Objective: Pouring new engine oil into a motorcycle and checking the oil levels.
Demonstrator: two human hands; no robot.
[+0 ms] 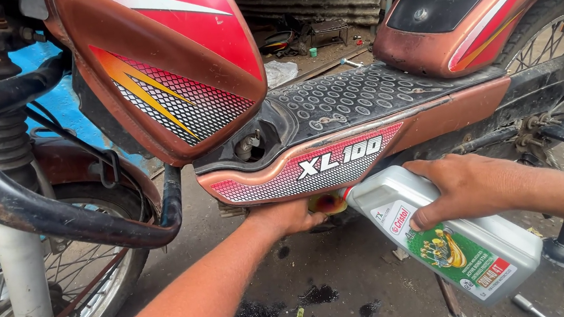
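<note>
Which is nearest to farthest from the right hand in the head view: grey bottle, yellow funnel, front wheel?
1. Grey bottle: in the right hand itself.
2. Yellow funnel: just left, at the bottle's mouth.
3. Front wheel: far left.

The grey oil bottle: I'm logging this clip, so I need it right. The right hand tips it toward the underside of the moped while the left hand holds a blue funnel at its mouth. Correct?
Not quite. In the head view the right hand tips the grey oil bottle toward the moped underside, but the funnel in the left hand is yellow, not blue.
</note>
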